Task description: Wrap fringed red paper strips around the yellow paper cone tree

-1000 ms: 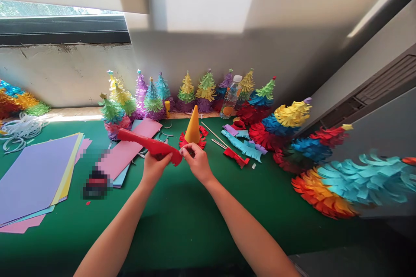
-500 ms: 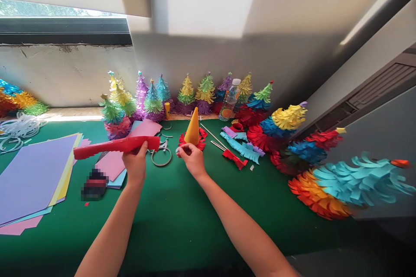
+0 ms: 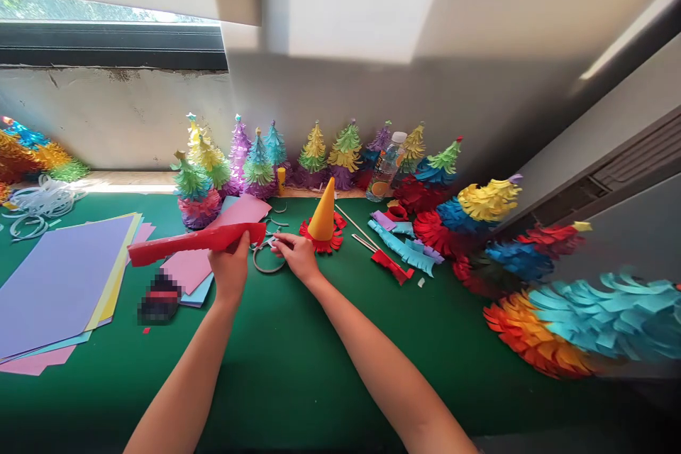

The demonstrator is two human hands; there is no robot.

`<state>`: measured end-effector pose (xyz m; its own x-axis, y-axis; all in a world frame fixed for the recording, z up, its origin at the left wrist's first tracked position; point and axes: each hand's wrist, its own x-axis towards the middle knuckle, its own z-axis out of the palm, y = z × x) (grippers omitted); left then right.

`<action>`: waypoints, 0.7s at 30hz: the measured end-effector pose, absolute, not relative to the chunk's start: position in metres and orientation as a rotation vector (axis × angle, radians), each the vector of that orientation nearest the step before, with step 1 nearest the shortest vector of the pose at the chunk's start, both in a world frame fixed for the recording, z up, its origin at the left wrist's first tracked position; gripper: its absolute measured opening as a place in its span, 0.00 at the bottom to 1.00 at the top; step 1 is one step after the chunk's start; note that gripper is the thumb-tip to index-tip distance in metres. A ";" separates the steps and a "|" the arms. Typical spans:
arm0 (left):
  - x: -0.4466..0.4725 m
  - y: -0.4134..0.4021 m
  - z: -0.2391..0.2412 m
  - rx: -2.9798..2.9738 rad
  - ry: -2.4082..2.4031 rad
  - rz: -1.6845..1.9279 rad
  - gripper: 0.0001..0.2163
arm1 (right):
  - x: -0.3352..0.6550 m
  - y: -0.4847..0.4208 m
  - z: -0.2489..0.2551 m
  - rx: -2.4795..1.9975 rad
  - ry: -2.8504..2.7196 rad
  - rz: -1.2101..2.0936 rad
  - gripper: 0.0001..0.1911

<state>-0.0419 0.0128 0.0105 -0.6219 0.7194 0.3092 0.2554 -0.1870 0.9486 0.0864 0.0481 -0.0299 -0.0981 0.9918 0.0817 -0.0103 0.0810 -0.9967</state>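
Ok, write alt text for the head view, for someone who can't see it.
A person's left hand holds a red paper strip over a green table, the right hand beside it. A yellow cone with red fringe at its base stands nearby, with colorful paper trees beyond.

Paper trees [image 3: 315,145] stand along the back and down the right side — a clear bottle [image 3: 384,169], white-capped, among them. Behind rises a pale wall [image 3: 298,96], patched with sunlight — a dark-framed window [image 3: 111,45] at left.
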 end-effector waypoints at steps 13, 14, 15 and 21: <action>-0.033 -0.001 0.009 2.593 1.562 1.686 0.06 | 0.157 0.018 0.024 -0.847 -1.178 1.861 0.19; -0.032 -0.001 0.008 2.636 1.562 1.667 0.06 | 0.158 0.018 0.023 -0.875 -1.203 1.845 0.19; -0.031 -0.001 0.008 2.671 1.570 1.649 0.06 | 0.158 0.017 0.022 -0.898 -1.224 1.825 0.20; -0.026 -0.007 0.007 2.759 1.605 1.572 0.07 | 0.146 0.013 0.018 -0.920 -1.346 1.753 0.18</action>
<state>-0.0262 -0.0066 0.0072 0.2369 0.4910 0.8383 0.8486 -0.5247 0.0675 0.1464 0.0130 0.0178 -0.4777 0.8722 -0.1056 -0.1232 -0.1856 -0.9749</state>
